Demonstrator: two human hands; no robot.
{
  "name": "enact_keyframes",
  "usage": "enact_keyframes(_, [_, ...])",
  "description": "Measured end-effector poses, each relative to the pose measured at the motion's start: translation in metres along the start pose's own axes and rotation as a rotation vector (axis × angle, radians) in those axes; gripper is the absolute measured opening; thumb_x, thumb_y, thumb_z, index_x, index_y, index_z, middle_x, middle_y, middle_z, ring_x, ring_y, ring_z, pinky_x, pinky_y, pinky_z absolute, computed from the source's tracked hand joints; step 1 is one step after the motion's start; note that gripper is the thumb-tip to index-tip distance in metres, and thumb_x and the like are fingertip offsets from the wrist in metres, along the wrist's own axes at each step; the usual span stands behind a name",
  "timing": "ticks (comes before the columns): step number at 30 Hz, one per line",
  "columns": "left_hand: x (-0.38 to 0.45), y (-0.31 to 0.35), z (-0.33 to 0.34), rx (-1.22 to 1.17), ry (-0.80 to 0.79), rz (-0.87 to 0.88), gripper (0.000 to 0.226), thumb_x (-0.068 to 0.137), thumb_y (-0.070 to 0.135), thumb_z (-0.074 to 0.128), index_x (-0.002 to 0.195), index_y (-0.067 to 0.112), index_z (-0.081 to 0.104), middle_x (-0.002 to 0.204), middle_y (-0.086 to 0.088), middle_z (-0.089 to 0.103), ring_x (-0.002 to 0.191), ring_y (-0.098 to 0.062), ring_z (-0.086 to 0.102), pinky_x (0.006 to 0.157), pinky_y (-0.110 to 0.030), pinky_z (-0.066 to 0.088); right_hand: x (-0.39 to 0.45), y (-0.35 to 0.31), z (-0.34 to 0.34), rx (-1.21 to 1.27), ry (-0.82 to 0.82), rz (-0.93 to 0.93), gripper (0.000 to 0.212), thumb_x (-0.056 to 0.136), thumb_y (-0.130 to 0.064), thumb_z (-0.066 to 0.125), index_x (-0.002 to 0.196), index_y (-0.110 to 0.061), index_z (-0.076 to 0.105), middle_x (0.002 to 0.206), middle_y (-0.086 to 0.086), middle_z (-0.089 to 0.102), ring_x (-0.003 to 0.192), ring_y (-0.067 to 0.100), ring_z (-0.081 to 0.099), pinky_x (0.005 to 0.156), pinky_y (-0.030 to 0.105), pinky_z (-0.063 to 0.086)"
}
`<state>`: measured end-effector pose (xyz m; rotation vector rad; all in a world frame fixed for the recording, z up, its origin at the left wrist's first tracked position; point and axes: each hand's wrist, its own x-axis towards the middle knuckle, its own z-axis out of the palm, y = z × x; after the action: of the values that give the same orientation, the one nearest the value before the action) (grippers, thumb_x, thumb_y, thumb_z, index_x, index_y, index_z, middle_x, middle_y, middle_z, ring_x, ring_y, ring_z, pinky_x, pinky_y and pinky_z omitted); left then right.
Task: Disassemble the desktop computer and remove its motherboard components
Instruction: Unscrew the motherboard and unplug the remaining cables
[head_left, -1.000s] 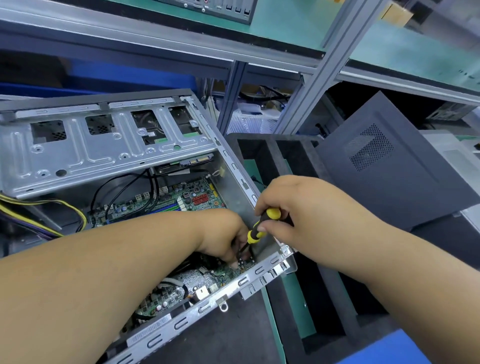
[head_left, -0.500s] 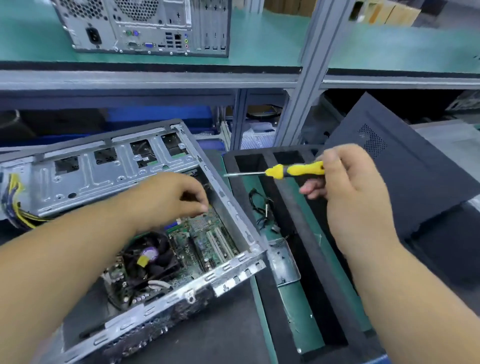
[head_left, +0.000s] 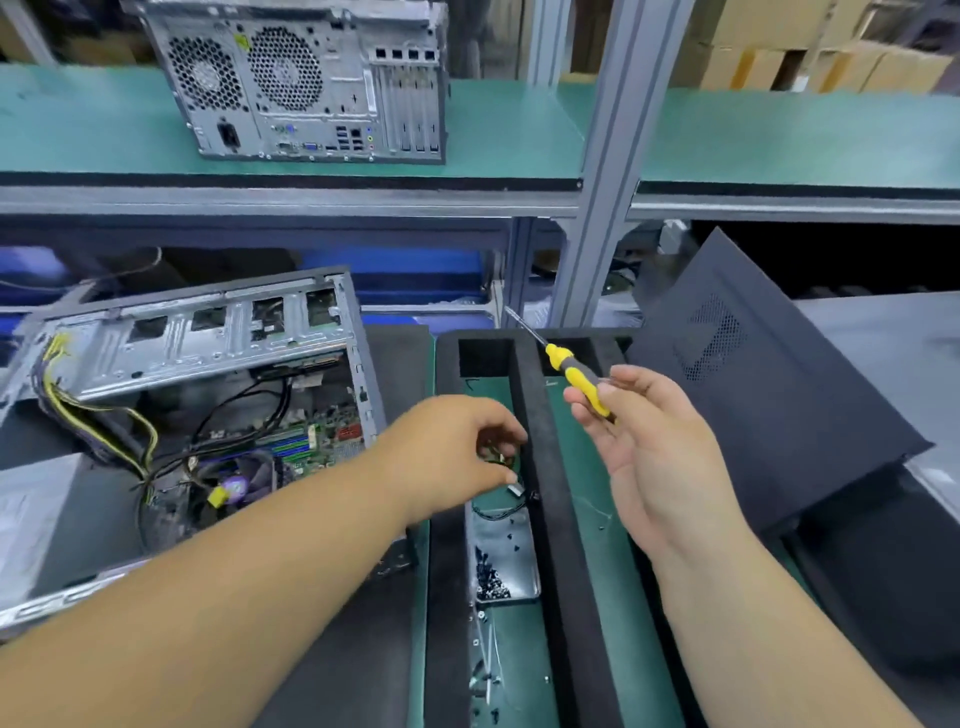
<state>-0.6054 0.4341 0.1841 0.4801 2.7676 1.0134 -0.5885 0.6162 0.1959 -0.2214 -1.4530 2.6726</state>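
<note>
The opened desktop case (head_left: 208, 338) lies on its side at the left, with the green motherboard (head_left: 311, 441), a CPU fan (head_left: 234, 483) and yellow-and-black cables (head_left: 104, 415) showing inside. My left hand (head_left: 457, 447) hovers just right of the case, over a small metal dish of dark screws (head_left: 519, 571). Its fingers are loosely curled, thumb and fingers apart, and nothing shows between them. My right hand (head_left: 654, 457) pinches the handle of a yellow screwdriver (head_left: 576, 379), whose tip points up and to the left, above the foam tray (head_left: 540, 415).
The black foam tray has green-floored compartments holding loose cables and small parts. The removed dark side panel (head_left: 779, 405) leans at the right. A second computer (head_left: 311, 83) stands on the green shelf (head_left: 519, 135) behind an aluminium post (head_left: 618, 156). A grey box (head_left: 31, 519) sits at the far left.
My left hand has come out of the case and moved right, over the screw dish. My right hand lifted the screwdriver off the motherboard and swung it over the foam tray.
</note>
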Motion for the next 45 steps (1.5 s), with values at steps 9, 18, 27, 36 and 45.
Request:
enact_keyframes(9, [-0.042, -0.021, -0.036, -0.167, 0.299, 0.017, 0.024, 0.084, 0.019, 0.072, 0.097, 0.039, 0.071, 0.098, 0.021, 0.067, 0.091, -0.001, 0.062, 0.084, -0.014, 0.046, 0.014, 0.000, 0.017, -0.168, -0.217, 0.137, 0.028, 0.086, 0.006, 0.041, 0.105, -0.005, 0.058, 0.096, 0.013, 0.062, 0.066, 0.018, 0.062, 0.062, 0.026, 0.051])
enact_keyframes(18, [-0.141, -0.101, -0.108, -0.244, 0.639, -0.274, 0.021, 0.086, 0.008, 0.068, 0.086, 0.029, 0.074, 0.085, 0.010, 0.069, 0.081, -0.008, 0.064, 0.074, -0.019, 0.051, 0.011, 0.052, 0.132, -1.010, -0.752, -0.070, 0.018, 0.078, -0.025, 0.076, 0.088, -0.036, 0.066, 0.090, -0.020, 0.068, 0.080, -0.005, 0.061, 0.068, 0.013, 0.043])
enact_keyframes(27, [-0.193, -0.185, -0.137, 0.134, 0.670, -0.500, 0.010, 0.086, 0.019, 0.067, 0.094, 0.025, 0.069, 0.094, 0.015, 0.063, 0.094, 0.002, 0.053, 0.081, -0.002, 0.033, 0.002, 0.109, 0.245, -1.746, -1.149, -0.329, 0.021, 0.078, -0.056, 0.060, 0.076, -0.035, 0.058, 0.068, -0.013, 0.059, 0.061, 0.002, 0.052, 0.050, 0.028, 0.035])
enact_keyframes(36, [-0.185, -0.216, -0.134, 0.464, 0.394, -0.526, 0.044, 0.089, 0.037, 0.046, 0.126, 0.016, 0.059, 0.125, 0.001, 0.058, 0.119, -0.022, 0.052, 0.104, -0.038, 0.037, -0.006, 0.162, 0.280, -1.824, -1.483, -0.373, 0.023, 0.076, -0.052, 0.057, 0.089, -0.033, 0.058, 0.071, -0.010, 0.055, 0.066, 0.004, 0.049, 0.050, 0.026, 0.034])
enact_keyframes(45, [-0.184, -0.217, -0.131, 0.535, 0.398, -0.539, 0.040, 0.088, 0.038, 0.041, 0.119, 0.022, 0.059, 0.111, 0.004, 0.058, 0.110, -0.020, 0.051, 0.104, -0.033, 0.029, -0.001, 0.189, 0.287, -1.743, -1.631, -0.334, 0.019, 0.073, -0.045, 0.058, 0.080, -0.028, 0.056, 0.061, -0.005, 0.052, 0.058, 0.006, 0.048, 0.048, 0.029, 0.036])
